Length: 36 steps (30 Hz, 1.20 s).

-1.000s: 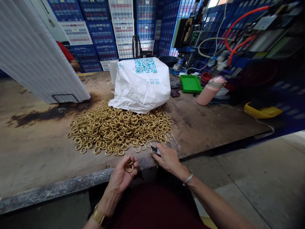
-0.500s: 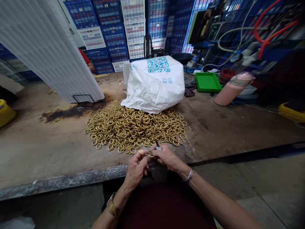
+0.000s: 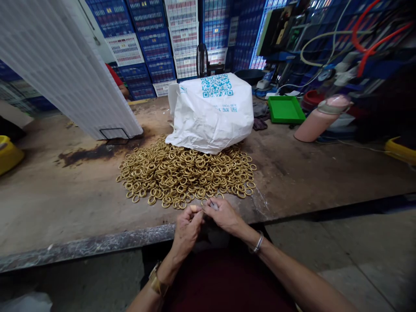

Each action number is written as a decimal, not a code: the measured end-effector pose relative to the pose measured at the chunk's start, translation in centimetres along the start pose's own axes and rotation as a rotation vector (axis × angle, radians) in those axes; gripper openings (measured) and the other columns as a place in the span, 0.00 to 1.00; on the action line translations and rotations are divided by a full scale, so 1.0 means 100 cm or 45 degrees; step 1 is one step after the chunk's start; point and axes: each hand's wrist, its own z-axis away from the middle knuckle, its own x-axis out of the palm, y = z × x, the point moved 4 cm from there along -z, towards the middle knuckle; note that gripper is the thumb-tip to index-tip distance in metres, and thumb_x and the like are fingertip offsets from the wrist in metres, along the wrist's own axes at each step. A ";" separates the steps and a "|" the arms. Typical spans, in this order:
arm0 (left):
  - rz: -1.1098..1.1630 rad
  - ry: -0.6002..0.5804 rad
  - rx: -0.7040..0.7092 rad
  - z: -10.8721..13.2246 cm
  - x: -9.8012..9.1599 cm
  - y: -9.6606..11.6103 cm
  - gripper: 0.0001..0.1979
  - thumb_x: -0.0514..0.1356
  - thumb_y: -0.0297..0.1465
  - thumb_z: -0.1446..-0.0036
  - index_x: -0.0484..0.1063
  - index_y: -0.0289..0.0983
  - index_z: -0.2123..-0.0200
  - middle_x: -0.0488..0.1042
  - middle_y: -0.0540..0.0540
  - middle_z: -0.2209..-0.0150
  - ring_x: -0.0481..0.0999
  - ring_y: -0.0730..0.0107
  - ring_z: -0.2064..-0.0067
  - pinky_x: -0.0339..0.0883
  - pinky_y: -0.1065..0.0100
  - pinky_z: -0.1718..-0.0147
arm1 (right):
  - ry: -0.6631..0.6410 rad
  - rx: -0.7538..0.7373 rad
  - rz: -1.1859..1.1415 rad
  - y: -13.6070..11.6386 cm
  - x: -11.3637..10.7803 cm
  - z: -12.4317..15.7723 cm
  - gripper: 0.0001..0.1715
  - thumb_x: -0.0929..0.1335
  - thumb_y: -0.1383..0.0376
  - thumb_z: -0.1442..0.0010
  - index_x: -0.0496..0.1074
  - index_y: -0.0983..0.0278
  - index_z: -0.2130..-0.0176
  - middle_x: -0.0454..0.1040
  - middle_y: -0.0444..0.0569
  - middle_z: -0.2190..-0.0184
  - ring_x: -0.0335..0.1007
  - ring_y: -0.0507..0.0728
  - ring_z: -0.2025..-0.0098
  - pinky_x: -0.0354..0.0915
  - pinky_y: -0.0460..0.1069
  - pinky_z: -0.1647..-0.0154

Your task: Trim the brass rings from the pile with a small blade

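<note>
A heap of brass rings lies on the worn workbench, spilling from under a white plastic bag. My left hand and my right hand meet at the bench's front edge, just below the heap. Fingers of both are pinched together. The left pinches a brass ring, mostly hidden between the fingers. The right holds a small dark tool, and only its tip shows.
A white corrugated panel leans at back left, with a person in red behind it. At back right are a green tray, a pink bottle, hoses and machinery. Blue and white crates are stacked behind. A yellow container sits far left.
My left hand, which held a ring apart near the bench edge, moved right to meet my right hand. The camera view shifted left.
</note>
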 end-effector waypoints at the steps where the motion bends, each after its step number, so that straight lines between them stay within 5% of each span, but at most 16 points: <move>1: 0.021 -0.031 -0.033 0.001 0.001 0.000 0.14 0.59 0.41 0.52 0.65 0.35 0.72 0.62 0.56 0.83 0.53 0.84 0.86 0.44 0.78 0.87 | -0.012 0.019 -0.014 0.000 0.001 0.000 0.12 0.64 0.61 0.52 0.59 0.64 0.80 0.53 0.37 0.85 0.46 0.45 0.81 0.47 0.41 0.82; 7: 0.294 -0.247 -0.108 0.007 0.008 0.002 0.14 0.57 0.41 0.49 0.64 0.35 0.72 0.63 0.54 0.79 0.54 0.84 0.84 0.45 0.78 0.87 | -0.138 0.131 -0.167 0.001 0.005 0.002 0.14 0.61 0.56 0.48 0.61 0.64 0.76 0.60 0.38 0.84 0.48 0.45 0.84 0.47 0.41 0.85; 12: 0.298 -0.160 -0.084 0.007 0.008 0.004 0.15 0.58 0.42 0.51 0.63 0.36 0.71 0.64 0.54 0.78 0.54 0.84 0.84 0.45 0.79 0.86 | 0.060 -0.103 0.238 0.000 -0.006 0.003 0.11 0.60 0.63 0.46 0.63 0.65 0.77 0.62 0.40 0.82 0.53 0.47 0.80 0.51 0.42 0.79; 16: 0.159 -0.134 -0.030 0.005 0.006 0.002 0.15 0.56 0.43 0.49 0.63 0.36 0.74 0.58 0.56 0.83 0.51 0.84 0.85 0.45 0.78 0.86 | -0.069 -0.332 0.658 -0.001 0.000 0.012 0.07 0.60 0.69 0.48 0.66 0.64 0.75 0.66 0.42 0.80 0.57 0.48 0.77 0.51 0.43 0.75; 28: -0.021 0.000 0.039 0.008 0.003 0.009 0.17 0.57 0.45 0.52 0.62 0.36 0.77 0.57 0.57 0.86 0.52 0.83 0.85 0.45 0.78 0.87 | -0.134 -0.337 0.988 0.004 0.008 0.013 0.09 0.59 0.69 0.49 0.67 0.63 0.69 0.70 0.45 0.76 0.62 0.50 0.75 0.48 0.45 0.75; 36: 0.331 -0.268 -0.057 0.025 0.011 0.008 0.14 0.57 0.41 0.49 0.62 0.36 0.74 0.65 0.53 0.78 0.55 0.84 0.85 0.48 0.78 0.87 | 0.081 -0.206 1.167 0.006 -0.011 -0.001 0.10 0.60 0.68 0.46 0.67 0.64 0.64 0.73 0.48 0.74 0.66 0.52 0.73 0.50 0.45 0.74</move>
